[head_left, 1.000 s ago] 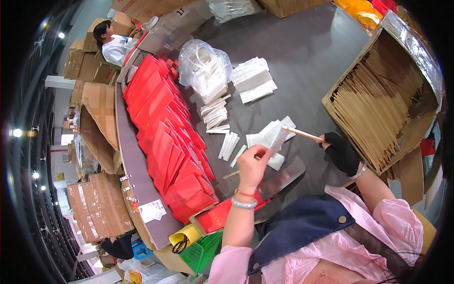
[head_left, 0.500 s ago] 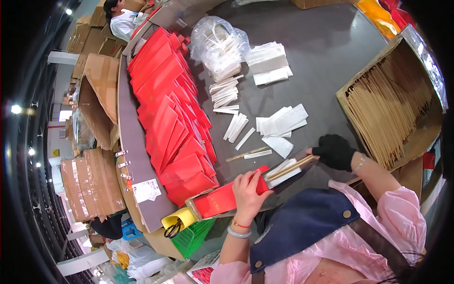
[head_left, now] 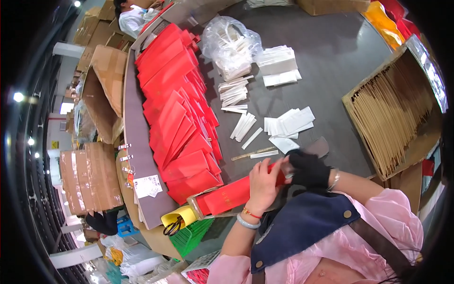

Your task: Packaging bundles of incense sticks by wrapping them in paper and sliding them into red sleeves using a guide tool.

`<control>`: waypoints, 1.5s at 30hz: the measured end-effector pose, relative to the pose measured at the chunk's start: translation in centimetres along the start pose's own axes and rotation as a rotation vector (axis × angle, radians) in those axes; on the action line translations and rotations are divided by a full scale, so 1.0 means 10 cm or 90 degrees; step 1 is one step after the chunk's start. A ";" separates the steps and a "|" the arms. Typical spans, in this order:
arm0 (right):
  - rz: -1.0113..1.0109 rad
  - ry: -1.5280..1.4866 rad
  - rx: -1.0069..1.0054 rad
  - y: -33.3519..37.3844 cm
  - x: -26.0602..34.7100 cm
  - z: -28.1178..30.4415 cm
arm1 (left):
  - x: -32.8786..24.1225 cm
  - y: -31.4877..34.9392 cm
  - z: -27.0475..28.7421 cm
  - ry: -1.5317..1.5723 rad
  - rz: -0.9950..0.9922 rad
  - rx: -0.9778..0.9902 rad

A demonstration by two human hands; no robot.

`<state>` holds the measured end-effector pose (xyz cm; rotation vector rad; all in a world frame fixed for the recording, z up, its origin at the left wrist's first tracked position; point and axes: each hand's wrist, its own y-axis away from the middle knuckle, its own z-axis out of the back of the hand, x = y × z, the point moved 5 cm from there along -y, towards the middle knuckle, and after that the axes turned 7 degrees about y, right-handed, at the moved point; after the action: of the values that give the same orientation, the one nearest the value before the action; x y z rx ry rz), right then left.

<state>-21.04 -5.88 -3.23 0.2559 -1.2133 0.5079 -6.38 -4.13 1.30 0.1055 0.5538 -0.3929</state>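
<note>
A long red paper packet (head_left: 227, 198) lies along the table's near edge, slanting up to the right. My bare left hand (head_left: 264, 185) is closed over its right part. At the packet's right end is my right hand (head_left: 307, 169), in a black glove with bare fingertips, its fingers pinched together there; what lies between them is partly hidden and blurred. A dark rounded flap (head_left: 319, 147) shows beyond the glove. White folded paper slips (head_left: 291, 122) and narrow white strips (head_left: 243, 127) lie just past my hands, beside a thin tan stick (head_left: 248, 155).
Overlapping red packets (head_left: 182, 118) form a long row at left. A clear plastic bag (head_left: 231, 45) of white strips stands at the back, near a white paper stack (head_left: 279, 64). At right, a carton (head_left: 352, 111) holds tan sticks. A yellow holder (head_left: 182, 215) with black-handled scissors sits near left.
My right hand has moved left to the packet's end. The tan sticks and white slip that stuck out there are now out of sight. My left hand still grips the packet.
</note>
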 end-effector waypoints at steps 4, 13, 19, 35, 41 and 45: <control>0.093 0.542 0.074 0.02 0.22 0.34 | -0.10 -0.09 0.16 -0.065 -0.048 0.221; -0.020 0.534 -0.045 0.12 0.48 0.90 | 0.80 0.11 1.08 -0.211 0.061 -0.201; -0.045 0.539 0.026 0.15 0.54 0.81 | 0.50 0.54 0.06 0.061 0.283 -0.223; 0.029 0.520 0.195 -0.07 0.52 0.04 | 0.59 0.58 -0.01 0.206 0.306 -0.205; -0.012 0.567 0.099 0.15 0.55 0.65 | 0.58 0.58 -0.01 0.178 0.282 -0.198; -0.023 0.568 0.109 0.17 0.59 0.70 | 0.58 0.58 0.02 0.181 0.304 -0.181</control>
<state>-26.13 -6.16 4.58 0.1623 -0.2981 0.6029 0.53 -0.74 -1.66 0.0178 0.8343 0.1717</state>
